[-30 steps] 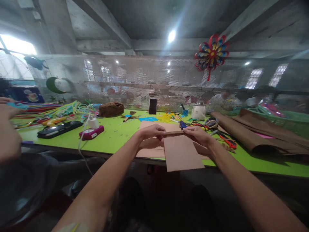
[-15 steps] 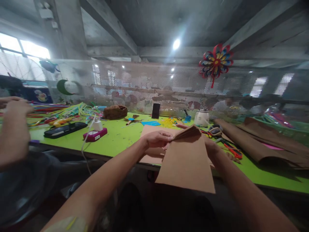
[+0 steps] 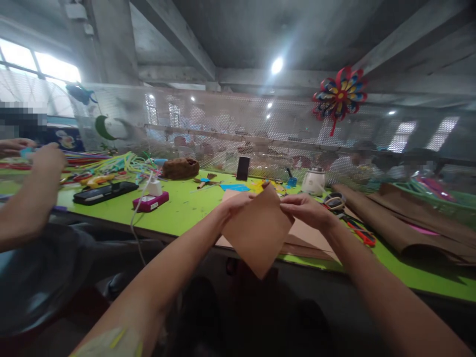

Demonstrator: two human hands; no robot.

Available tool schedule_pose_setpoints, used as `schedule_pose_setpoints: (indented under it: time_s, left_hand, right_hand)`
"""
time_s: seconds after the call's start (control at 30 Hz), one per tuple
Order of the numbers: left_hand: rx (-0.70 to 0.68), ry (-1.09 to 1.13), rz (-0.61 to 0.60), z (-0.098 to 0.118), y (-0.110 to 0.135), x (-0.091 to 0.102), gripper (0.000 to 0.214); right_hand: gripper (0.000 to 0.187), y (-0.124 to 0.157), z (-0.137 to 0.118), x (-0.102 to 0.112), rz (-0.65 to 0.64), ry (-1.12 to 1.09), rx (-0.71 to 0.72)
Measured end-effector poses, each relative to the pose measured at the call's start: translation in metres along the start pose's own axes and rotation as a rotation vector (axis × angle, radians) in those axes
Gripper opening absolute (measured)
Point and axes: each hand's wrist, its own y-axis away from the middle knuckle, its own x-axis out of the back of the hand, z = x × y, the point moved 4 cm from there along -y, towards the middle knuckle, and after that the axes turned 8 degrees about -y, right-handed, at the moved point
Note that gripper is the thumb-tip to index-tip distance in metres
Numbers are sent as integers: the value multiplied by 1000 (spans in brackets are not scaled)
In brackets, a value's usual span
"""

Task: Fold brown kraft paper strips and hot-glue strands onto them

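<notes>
A sheet of brown kraft paper [image 3: 258, 230] hangs between my hands over the table's front edge, turned so one corner points down and its top is folded. My left hand [image 3: 238, 202] grips its upper left side; those fingertips are partly behind the paper. At the upper right, my right hand [image 3: 303, 207] pinches the paper's edge between thumb and fingers. Beneath, more brown paper sheets [image 3: 310, 240] lie flat on the green table [image 3: 182, 210].
Orange-handled scissors [image 3: 362, 234] and a tape roll [image 3: 334, 201] lie to the right, beside rolled brown paper [image 3: 390, 220]. On the left are a purple power strip [image 3: 150, 202] and a black case [image 3: 106, 193]. A co-worker's hands [image 3: 48, 158] hold something blue at far left.
The brown paper has turned from hanging straight to corner-down and shifted left. My right hand has come out from behind it to its right edge. The co-worker's hands have moved slightly right.
</notes>
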Motion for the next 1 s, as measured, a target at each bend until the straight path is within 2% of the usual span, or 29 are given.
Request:
schedule_pose_setpoints:
  time_s: [0.13, 0.2, 0.27, 0.37, 0.47, 0.63, 0.83, 1.0]
  left_hand:
    - [22, 78, 60, -1, -9, 10, 35]
    - [24, -6, 42, -2, -10, 5, 38]
    - [26, -193, -7, -3, -11, -4, 39]
    - [36, -437, -87, -4, -10, -18, 37]
    - [16, -465, -137, -5, -8, -26, 33]
    - [-10, -367, -136, -5, -5, -32, 28]
    - [-110, -651, -101, -1, -5, -34, 22]
    - [-176, -827, -80, 1, -6, -34, 18]
  right_hand:
    - [36, -9, 23, 14, -178, 352, -152]
    - [36, -14, 34, 17, -226, 466, -164]
    - [35, -18, 43, 17, -241, 498, -161]
    - [32, -22, 52, 15, -227, 522, -142]
    - [30, -22, 55, 15, -192, 561, -114]
    - [30, -18, 58, 10, -120, 626, -54]
    - [28, -9, 57, 0, 29, 773, 31]
    - [20, -1, 51, -2, 72, 892, 93]
